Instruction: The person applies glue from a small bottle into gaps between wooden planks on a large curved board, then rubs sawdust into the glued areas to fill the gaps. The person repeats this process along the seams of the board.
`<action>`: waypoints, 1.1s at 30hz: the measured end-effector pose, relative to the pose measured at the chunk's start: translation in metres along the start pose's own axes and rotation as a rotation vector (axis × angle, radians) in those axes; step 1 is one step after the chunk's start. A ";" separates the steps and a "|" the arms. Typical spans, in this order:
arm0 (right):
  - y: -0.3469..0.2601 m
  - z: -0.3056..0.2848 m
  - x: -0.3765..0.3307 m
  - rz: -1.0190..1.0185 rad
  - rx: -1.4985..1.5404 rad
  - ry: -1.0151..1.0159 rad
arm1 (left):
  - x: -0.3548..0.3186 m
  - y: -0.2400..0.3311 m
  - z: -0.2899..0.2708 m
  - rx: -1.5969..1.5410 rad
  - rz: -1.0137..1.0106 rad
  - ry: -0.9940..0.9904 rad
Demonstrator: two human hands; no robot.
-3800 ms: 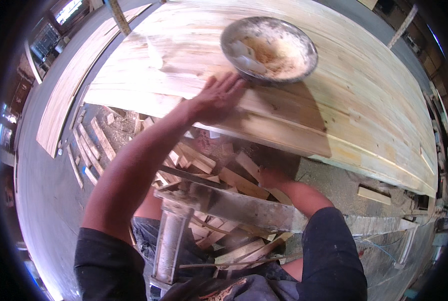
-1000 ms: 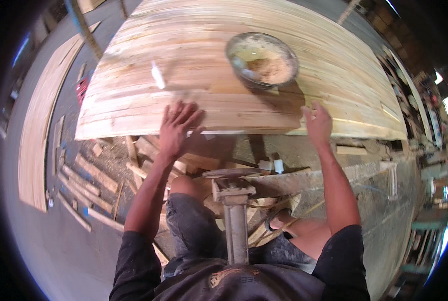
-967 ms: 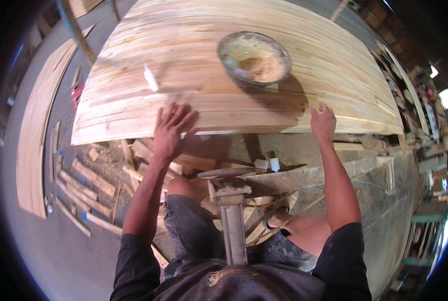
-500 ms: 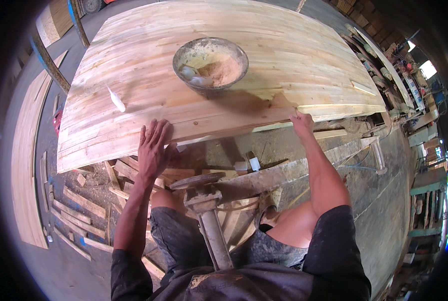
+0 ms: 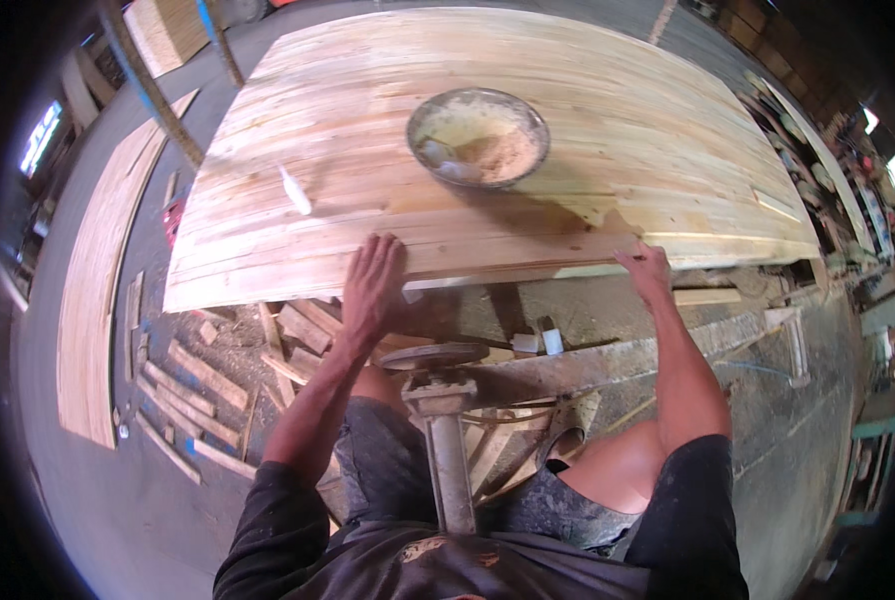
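A large pale panel of joined wood strips (image 5: 317,110) lies in front of me. My left hand (image 5: 375,275) rests flat on its near edge, fingers stretched out. Farther right along that edge, the fingers of my right hand (image 5: 649,272) are closed. A brownish, wedge-like patch shows by its fingertips; whether it is a thin tool or a shadow I cannot tell. On the panel between and beyond my hands sits a dark-rimmed bowl (image 5: 429,168) with pale, sawdust-like powder and a whitish object inside. A white nozzle bottle (image 5: 296,194) lies to the left.
Under the near edge stands a metal post (image 5: 449,470) with a beam (image 5: 587,362) running right. Wood offcuts (image 5: 207,375) litter the floor at left, beside a long board (image 5: 102,300). Upright posts (image 5: 152,90) rise at the far left. Clutter lines the right side.
The whole view has shifted, so the panel, bowl and both hands appear farther right. Against the panel, my hands keep nearly the same places; the right fingers have changed pose slightly.
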State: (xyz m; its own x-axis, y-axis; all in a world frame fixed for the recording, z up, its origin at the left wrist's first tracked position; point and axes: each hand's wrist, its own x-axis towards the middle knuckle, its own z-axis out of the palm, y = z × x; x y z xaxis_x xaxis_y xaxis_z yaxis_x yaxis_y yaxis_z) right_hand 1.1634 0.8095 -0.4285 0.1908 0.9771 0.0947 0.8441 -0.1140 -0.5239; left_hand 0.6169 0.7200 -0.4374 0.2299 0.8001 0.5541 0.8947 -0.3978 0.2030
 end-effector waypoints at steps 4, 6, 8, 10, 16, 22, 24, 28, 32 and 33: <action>-0.003 -0.001 -0.002 0.017 0.073 -0.010 | -0.001 0.005 0.004 0.059 0.009 0.025; -0.004 0.000 -0.003 0.014 0.083 0.010 | -0.004 0.006 0.008 0.015 -0.011 0.030; -0.005 0.001 -0.004 0.004 0.080 0.053 | -0.008 0.005 0.013 -0.013 -0.048 0.025; -0.005 0.002 -0.005 0.037 0.086 0.040 | -0.009 0.002 0.018 0.124 -0.035 -0.054; 0.000 0.006 -0.005 -0.006 0.051 0.062 | 0.002 0.003 0.022 -0.233 0.382 -0.037; -0.002 0.006 -0.007 -0.003 0.074 0.068 | 0.015 0.018 0.016 -0.210 0.372 -0.042; -0.003 0.004 -0.008 -0.004 0.136 0.039 | 0.017 0.017 0.011 -0.208 0.294 0.004; 0.003 0.007 -0.006 -0.038 0.210 0.026 | 0.026 0.015 0.008 -0.183 0.198 0.052; 0.014 0.008 -0.002 -0.027 0.125 0.037 | 0.039 0.028 0.025 -0.208 0.331 -0.022; 0.012 0.005 -0.002 0.012 0.090 0.016 | 0.039 0.032 0.029 -0.205 0.348 -0.017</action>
State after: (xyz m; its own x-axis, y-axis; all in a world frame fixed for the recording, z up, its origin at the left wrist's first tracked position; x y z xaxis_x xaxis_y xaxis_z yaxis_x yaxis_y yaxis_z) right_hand 1.1705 0.8068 -0.4388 0.2096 0.9725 0.1011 0.7933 -0.1087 -0.5991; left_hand 0.6653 0.7520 -0.4327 0.5134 0.6085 0.6051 0.6679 -0.7261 0.1635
